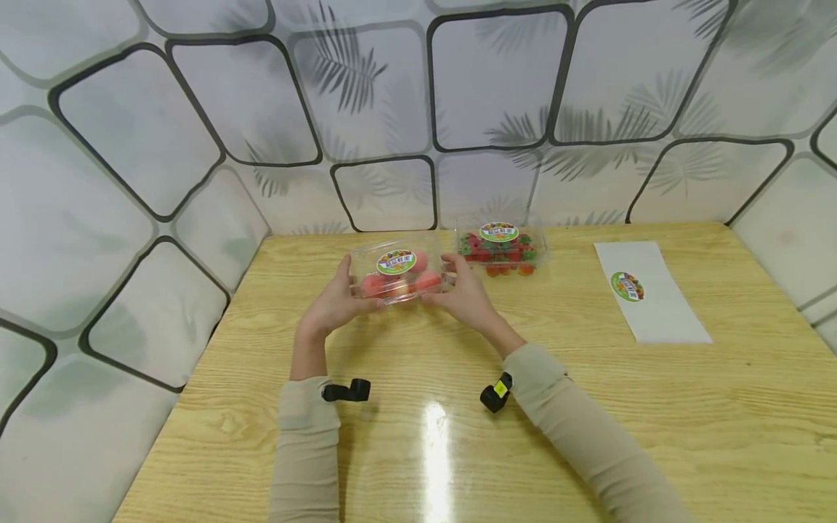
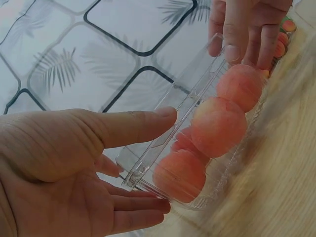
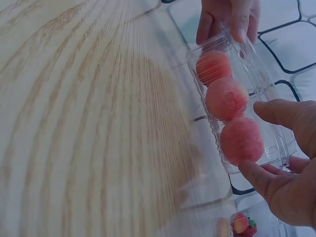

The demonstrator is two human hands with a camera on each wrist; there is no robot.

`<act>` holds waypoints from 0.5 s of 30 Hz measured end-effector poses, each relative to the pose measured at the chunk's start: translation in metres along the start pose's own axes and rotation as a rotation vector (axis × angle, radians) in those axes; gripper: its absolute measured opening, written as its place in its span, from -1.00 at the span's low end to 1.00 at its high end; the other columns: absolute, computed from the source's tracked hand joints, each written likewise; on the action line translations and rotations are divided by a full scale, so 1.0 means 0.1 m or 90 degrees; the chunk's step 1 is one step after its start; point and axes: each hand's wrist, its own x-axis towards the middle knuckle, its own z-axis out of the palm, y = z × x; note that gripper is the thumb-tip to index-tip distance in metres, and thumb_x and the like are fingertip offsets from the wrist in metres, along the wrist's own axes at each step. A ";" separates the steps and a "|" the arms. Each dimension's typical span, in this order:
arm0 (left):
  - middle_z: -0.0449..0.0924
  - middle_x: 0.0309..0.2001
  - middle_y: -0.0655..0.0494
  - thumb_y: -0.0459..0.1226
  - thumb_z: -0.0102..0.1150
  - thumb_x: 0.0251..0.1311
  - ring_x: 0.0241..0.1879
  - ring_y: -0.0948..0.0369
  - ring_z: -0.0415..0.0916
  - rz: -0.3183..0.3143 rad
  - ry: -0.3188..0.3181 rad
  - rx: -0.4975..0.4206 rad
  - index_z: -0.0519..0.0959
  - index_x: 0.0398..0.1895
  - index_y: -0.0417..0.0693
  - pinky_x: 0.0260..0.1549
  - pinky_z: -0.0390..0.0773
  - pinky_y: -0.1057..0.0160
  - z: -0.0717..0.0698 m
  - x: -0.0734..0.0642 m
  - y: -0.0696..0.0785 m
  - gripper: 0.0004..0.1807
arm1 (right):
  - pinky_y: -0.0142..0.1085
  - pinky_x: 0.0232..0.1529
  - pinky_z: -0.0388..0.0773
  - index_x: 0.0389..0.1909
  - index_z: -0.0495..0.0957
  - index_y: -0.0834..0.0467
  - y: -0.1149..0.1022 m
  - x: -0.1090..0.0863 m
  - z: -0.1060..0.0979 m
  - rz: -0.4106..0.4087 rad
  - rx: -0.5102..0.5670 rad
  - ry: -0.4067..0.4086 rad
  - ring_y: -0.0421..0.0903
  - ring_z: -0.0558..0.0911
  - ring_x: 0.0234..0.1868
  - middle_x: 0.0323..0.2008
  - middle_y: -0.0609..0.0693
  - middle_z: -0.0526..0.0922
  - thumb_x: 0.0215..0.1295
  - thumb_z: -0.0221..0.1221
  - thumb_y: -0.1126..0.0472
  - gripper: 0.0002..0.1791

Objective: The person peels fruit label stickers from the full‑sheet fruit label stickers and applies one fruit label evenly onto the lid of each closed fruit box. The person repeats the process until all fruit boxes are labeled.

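A clear plastic clamshell box is gripped at its two ends by both hands, over the back part of the table. Several pinkish-red peaches lie inside it. The lid is down and bears an oval printed sticker. My left hand has the left end, thumb along the near side and fingers around the end. At the opposite end my right hand holds on in the same manner, its thumb against the box's side in the right wrist view. The box tilts toward me.
Just right of the held box, a second clear box of red and green strawberry-like fruit stands by the wall, with an oval sticker on top. A white paper sheet with one oval sticker lies farther right. Patterned panels border the wooden table.
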 end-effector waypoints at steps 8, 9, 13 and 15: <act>-0.03 0.49 -0.39 -0.24 0.39 0.18 0.39 -0.18 0.21 -0.008 0.041 0.042 -0.44 0.58 -0.10 0.32 0.29 -0.12 0.03 0.04 -0.03 0.24 | -0.02 0.27 0.44 0.46 0.12 0.21 0.01 0.04 0.04 0.007 -0.037 0.021 0.21 0.41 0.34 0.35 0.26 0.31 0.12 0.44 0.21 -0.05; -0.03 0.49 -0.39 -0.24 0.38 0.19 0.39 -0.18 0.21 -0.010 0.044 0.046 -0.42 0.58 -0.12 0.32 0.30 -0.12 0.03 0.04 -0.03 0.23 | -0.02 0.27 0.45 0.46 0.13 0.21 0.01 0.05 0.05 0.008 -0.037 0.022 0.21 0.41 0.34 0.35 0.26 0.31 0.12 0.44 0.21 -0.06; -0.03 0.49 -0.41 -0.23 0.35 0.22 0.40 -0.20 0.18 -0.019 0.049 0.056 -0.41 0.58 -0.17 0.33 0.28 -0.13 0.04 0.06 -0.05 0.19 | -0.02 0.25 0.46 0.46 0.12 0.21 0.01 0.06 0.06 0.010 -0.034 0.021 0.19 0.40 0.34 0.35 0.25 0.30 0.14 0.42 0.22 -0.07; -0.03 0.49 -0.42 -0.23 0.33 0.24 0.42 -0.21 0.16 -0.025 0.052 0.061 -0.40 0.58 -0.17 0.34 0.27 -0.13 0.05 0.06 -0.06 0.17 | -0.02 0.25 0.46 0.46 0.12 0.21 0.02 0.06 0.06 0.013 -0.035 0.020 0.19 0.40 0.35 0.35 0.25 0.30 0.15 0.42 0.22 -0.08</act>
